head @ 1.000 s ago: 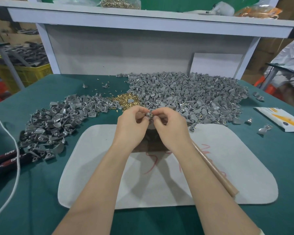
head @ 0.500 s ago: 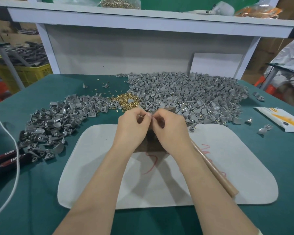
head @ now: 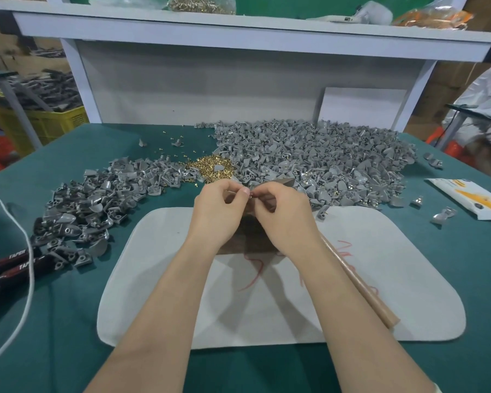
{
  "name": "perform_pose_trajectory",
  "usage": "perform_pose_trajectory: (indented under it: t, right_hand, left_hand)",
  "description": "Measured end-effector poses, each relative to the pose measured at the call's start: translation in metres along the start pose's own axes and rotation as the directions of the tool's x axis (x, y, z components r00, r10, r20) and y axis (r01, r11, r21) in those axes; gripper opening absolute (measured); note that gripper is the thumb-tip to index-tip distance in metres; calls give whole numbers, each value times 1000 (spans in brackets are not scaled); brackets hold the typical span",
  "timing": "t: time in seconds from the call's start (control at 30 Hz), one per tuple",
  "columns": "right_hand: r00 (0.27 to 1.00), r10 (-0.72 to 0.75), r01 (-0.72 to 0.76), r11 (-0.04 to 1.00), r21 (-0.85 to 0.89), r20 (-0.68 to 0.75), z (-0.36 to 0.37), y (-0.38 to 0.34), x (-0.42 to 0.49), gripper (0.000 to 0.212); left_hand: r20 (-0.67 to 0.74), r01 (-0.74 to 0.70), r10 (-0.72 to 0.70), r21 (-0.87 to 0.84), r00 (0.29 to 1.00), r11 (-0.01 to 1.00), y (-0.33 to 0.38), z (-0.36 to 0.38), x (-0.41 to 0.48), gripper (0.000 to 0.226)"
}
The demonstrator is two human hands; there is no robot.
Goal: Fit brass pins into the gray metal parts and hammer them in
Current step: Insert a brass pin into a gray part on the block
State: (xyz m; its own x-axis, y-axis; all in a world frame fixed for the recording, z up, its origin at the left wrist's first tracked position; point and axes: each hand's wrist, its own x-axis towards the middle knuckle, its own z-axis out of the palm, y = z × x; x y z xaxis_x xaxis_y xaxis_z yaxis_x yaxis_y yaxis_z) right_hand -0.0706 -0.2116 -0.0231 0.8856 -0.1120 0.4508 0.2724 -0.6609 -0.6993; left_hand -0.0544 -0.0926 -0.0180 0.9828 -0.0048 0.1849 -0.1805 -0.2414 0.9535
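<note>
Fingers [head: 243, 191] of left hand [head: 219, 214] and right hand [head: 284, 215] curled, tips meeting, pinching a small item [head: 251, 195] above mat [head: 380, 265]. Pins [head: 210, 168] heaped just beyond on tabletop [head: 68, 321], between left pile [head: 97, 199] and right pile [head: 309, 157] of parts. Wooden handle [head: 360, 287] on mat beside right forearm.

Matt gray metal parts [head: 309, 160], shiny brass pins [head: 210, 168], green cloth table [head: 68, 321], wooden handle [head: 360, 282]

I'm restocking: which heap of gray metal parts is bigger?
The right heap, right of the brass pins: it is wider and denser. The left heap, beside the black pliers, is smaller and sparser.
</note>
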Motion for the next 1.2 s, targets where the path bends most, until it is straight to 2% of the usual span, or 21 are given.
perform_pose_trajectory:
  t: [0.2, 0.4, 0.57, 0.67, 0.8, 0.93, 1.07, 1.2]
  right_hand:
    - [999, 29, -31, 993, 110, 23, -4, -3, 0, 13]
    - [999, 40, -42, 994, 97, 29, -7, -4, 1, 20]
    - [999, 30, -29, 998, 50, -10, -4, 0, 2, 13]
    - [1000, 9, -9, 1000, -8, 1, -1, 3, 1, 7]
    - [999, -35, 36, 999, -25, 33, -1, 8, 1, 5]
    - [996, -60, 61, 998, -14, 67, -5, 10, 2, 9]
    - [998, -60, 60, 998, -10, 5, -2, 6, 0, 10]
    - [998, -55, 56, 998, 9, -36, 3, 1, -4, 14]
  left_hand:
    - [-17, 6, -8, -110, 1000, 994, 3, -2, -1, 22]
    - [0, 50, -50, -164, 999, 985, 5, -1, -2, 19]
    - [-13, 31, -32, -50, 999, 998, 4, 1, -3, 21]
    - [-25, -16, 18, 87, 1000, 996, 5, 2, -5, 17]
    - [-35, -18, 24, 162, 999, 987, 7, 2, -8, 15]
    - [-31, -21, 27, 181, 999, 983, 8, 2, -7, 13]
    - [-36, -29, 38, 233, 999, 972, 8, 3, -8, 14]
    - [-51, 48, -42, 122, 998, 991, 8, 3, -6, 16]
